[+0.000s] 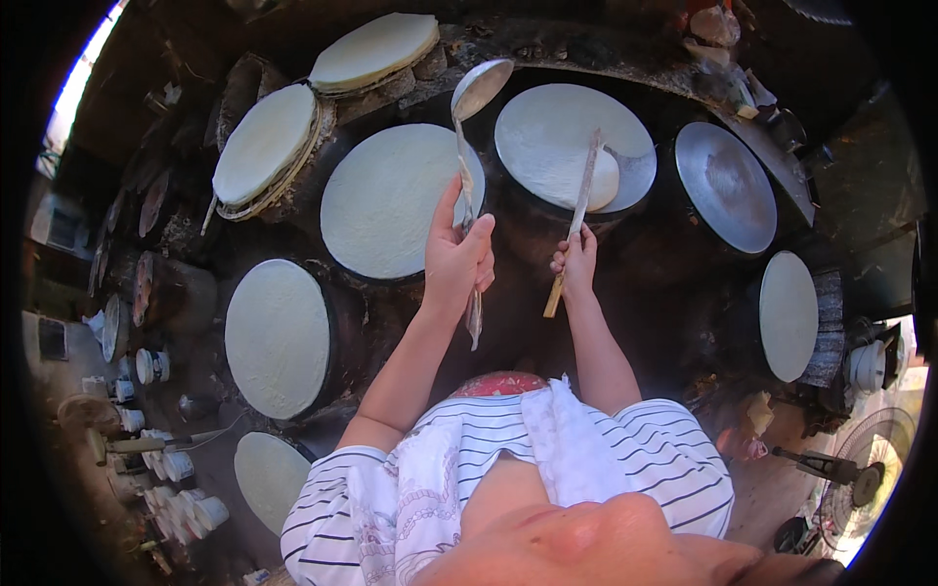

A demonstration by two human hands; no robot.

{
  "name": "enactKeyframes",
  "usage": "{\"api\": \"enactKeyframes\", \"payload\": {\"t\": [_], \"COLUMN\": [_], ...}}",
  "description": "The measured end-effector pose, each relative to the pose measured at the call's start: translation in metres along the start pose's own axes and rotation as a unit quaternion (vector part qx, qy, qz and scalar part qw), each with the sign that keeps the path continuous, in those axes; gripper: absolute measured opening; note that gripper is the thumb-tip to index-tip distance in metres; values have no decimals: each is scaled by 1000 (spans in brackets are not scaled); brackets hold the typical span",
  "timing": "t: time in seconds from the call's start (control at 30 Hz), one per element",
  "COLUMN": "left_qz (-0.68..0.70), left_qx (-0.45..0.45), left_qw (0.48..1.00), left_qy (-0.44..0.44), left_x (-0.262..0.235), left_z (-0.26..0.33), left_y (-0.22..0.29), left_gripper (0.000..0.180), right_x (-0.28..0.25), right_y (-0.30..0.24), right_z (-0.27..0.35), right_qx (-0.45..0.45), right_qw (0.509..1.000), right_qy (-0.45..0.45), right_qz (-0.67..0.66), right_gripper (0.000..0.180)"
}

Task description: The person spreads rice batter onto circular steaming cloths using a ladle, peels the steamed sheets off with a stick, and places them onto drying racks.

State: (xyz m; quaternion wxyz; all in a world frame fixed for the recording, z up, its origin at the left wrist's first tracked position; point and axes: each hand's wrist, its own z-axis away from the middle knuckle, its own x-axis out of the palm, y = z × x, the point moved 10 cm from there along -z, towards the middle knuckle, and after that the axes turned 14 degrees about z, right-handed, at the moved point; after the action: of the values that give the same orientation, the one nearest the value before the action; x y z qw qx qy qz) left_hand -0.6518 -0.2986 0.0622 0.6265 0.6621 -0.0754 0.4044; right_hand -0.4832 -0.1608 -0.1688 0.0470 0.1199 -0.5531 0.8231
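Round griddles form a horseshoe around a person in a striped shirt (674, 459), leaving a dark gap between torso and cooking surfaces where both forearms reach forward. More dark room lies between the hands. On the griddle (639, 178) straight ahead, pale batter (540, 122) reaches the left rim, while a crescent of bare metal remains along the right.

The left hand (459, 256) is wrapped around the handle of a ladle (483, 88), its bowl raised at the gap between two griddles. The right hand (576, 262) grips a flat stick (587, 181), whose far end overlaps a rounded white shape on the batter; whether that is a spreader or a thicker pool is unclear.

Left of the ladle, a white sheet (386, 210) fills its griddle, and the ladle's handle crosses in front of its edge. Beyond it sit two stacks of round sheets, one on the left (264, 146) and one farther up (376, 51). A bare griddle (725, 186) stands to the right, and a wire-caged fan (868, 479) at lower right.

The bare griddle is smooth, grey and slightly glossy; the sheets look matte and faintly wrinkled. The ladle's handle is streaked with white, and the stick's near end is yellowish.
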Motion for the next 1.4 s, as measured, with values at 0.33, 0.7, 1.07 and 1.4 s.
{"api": "enactKeyframes", "payload": {"t": [0.33,0.7,1.07,1.4], "left_qz": [-32,-25,-77,-85], "left_qx": [-37,-62,-59,-127], "left_qw": [999,996,995,988], "left_qy": [12,-65,-2,12], "left_x": [-5,96,133,189], "left_z": [-20,-68,-108,-128], "left_y": [-30,-105,-159,-184], "left_gripper": [59,61,62,60], "right_x": [-81,-163,-251,-215], "right_y": [40,-80,-86,-188], "right_z": [45,-100,-96,-139], "right_qx": [101,57,68,-228], "right_qw": [987,979,948,741], "right_qy": [-42,-54,-133,71], "right_qz": [118,187,282,628], "right_gripper": [40,39,40,35]}}
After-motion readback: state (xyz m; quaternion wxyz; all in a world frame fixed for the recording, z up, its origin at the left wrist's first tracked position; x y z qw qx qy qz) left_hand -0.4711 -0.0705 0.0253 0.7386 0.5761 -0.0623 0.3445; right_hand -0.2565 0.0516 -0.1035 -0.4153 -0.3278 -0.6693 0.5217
